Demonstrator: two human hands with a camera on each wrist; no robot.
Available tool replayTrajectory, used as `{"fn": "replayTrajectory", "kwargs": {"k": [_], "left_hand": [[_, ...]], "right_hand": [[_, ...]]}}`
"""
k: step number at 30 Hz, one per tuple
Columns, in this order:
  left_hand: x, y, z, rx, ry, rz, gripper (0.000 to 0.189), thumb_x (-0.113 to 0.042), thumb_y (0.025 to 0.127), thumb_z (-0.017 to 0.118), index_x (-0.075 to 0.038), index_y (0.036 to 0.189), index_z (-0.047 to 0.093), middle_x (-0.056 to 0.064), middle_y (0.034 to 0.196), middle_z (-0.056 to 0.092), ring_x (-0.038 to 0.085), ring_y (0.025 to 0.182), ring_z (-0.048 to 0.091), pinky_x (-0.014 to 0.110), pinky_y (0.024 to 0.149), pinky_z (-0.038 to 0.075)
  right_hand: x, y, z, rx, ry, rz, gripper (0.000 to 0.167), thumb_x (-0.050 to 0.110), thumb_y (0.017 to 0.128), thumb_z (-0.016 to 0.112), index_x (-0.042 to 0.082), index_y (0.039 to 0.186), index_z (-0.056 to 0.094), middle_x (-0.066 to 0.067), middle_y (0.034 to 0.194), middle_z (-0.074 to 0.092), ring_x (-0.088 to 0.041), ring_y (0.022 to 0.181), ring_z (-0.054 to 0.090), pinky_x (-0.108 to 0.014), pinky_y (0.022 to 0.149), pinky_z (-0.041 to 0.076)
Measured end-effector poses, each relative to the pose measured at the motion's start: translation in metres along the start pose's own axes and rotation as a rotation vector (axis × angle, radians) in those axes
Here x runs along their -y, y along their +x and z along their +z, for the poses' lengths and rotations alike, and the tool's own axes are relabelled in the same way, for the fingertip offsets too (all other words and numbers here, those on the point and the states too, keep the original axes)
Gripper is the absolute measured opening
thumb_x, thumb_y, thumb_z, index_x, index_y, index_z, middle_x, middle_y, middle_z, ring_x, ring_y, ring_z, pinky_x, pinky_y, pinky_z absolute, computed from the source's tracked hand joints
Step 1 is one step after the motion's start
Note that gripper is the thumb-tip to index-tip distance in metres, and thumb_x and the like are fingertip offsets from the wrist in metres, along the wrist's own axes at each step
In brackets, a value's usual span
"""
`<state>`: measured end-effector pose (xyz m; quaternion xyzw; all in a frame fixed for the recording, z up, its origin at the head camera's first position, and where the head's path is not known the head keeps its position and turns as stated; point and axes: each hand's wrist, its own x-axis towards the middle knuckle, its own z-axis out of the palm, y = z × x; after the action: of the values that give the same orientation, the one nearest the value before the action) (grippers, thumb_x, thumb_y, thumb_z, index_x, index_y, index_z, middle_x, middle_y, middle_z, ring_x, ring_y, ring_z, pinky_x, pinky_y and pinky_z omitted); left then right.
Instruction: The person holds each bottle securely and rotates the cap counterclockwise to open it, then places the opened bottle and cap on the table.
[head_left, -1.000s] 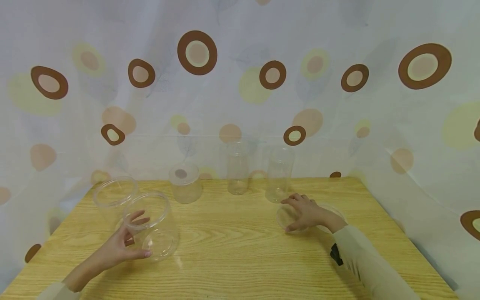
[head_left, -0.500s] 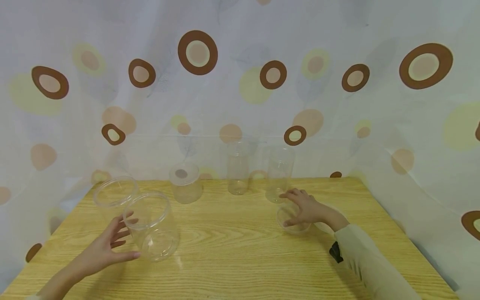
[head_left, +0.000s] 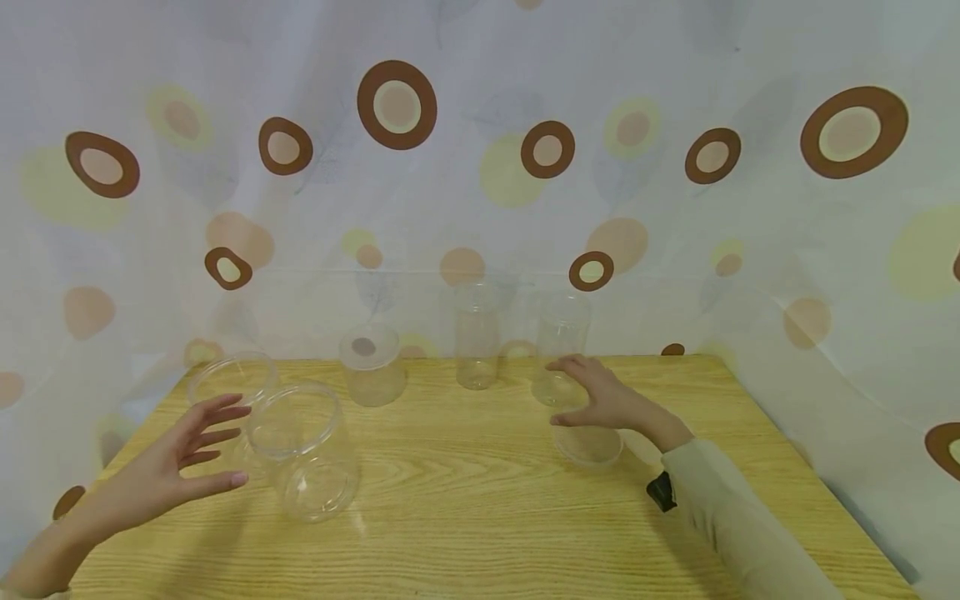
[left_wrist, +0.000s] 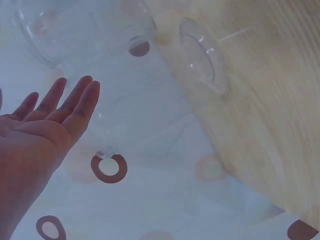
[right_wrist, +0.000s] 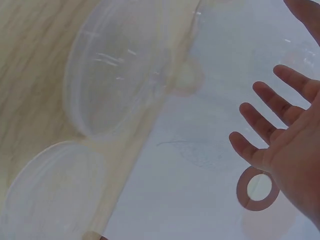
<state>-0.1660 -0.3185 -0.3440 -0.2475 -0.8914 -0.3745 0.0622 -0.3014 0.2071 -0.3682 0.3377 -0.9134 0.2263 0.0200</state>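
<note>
Two wide clear plastic jars stand at the left of the table, mouths up. My left hand (head_left: 161, 471) hovers just left of the front jar (head_left: 318, 475), apart from it, thumb and fingers spread with nothing held. Its fingers partly cover the rear jar (head_left: 232, 357). In the left wrist view its fingers are extended. My right hand (head_left: 603, 404) hangs above a clear round lid (head_left: 592, 454), fingers spread and holding nothing. A second clear lid (right_wrist: 55, 195) lies beside the first in the right wrist view; my wrist mostly hides it in the head view.
At the back stand a short clear jar (head_left: 372, 379) with a lid on and two tall clear jars, one central (head_left: 476, 346) and one further right (head_left: 558, 333). A patterned curtain (head_left: 480, 208) encloses the wooden table (head_left: 465, 517). A black object (head_left: 662, 492) sits under my right sleeve.
My left hand has drawn back leftward, away from the front jar, which stays put. My right hand has lifted off the lid and moved slightly up; the lid remains on the table.
</note>
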Motion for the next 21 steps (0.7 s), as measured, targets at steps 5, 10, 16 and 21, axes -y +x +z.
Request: {"fn": "replayTrajectory", "kwargs": {"k": [5,10,16,21], "left_hand": [[-0.011,0.010,-0.017,-0.018,0.025,0.031,0.075,-0.001,0.079,0.068,-0.015,0.141,0.027,-0.016,0.131,0.043,-0.014,0.113,0.042,0.005,0.084,0.039],[-0.021,0.025,-0.027,-0.030,0.048,0.029,0.072,-0.004,0.081,0.067,-0.017,0.140,0.030,-0.018,0.130,0.043,-0.015,0.112,0.042,0.004,0.085,0.038],[-0.029,0.049,-0.031,-0.031,0.106,0.006,0.065,-0.015,0.084,0.066,-0.017,0.139,0.032,-0.003,0.132,0.045,-0.001,0.115,0.048,0.014,0.088,0.044],[-0.031,0.070,-0.028,-0.019,0.124,-0.034,0.064,-0.023,0.085,0.065,-0.012,0.139,0.032,0.012,0.134,0.045,0.033,0.116,0.050,0.047,0.091,0.044]], "right_hand": [[0.014,0.009,-0.003,-0.012,0.069,-0.009,0.071,0.043,0.078,0.069,0.012,0.135,0.041,-0.013,0.138,0.039,-0.035,0.126,0.035,-0.058,0.097,0.033],[0.028,0.020,-0.001,-0.009,0.111,-0.017,0.069,0.042,0.079,0.068,0.014,0.136,0.040,-0.010,0.139,0.038,-0.032,0.129,0.033,-0.055,0.100,0.033],[0.041,0.037,0.005,-0.022,0.132,-0.046,0.067,0.041,0.080,0.068,0.015,0.135,0.040,-0.009,0.138,0.041,-0.031,0.129,0.035,-0.053,0.101,0.033],[0.051,0.054,0.014,-0.024,0.153,-0.072,0.064,0.038,0.082,0.067,0.013,0.135,0.040,-0.008,0.134,0.044,-0.026,0.122,0.041,-0.048,0.100,0.036]]}}
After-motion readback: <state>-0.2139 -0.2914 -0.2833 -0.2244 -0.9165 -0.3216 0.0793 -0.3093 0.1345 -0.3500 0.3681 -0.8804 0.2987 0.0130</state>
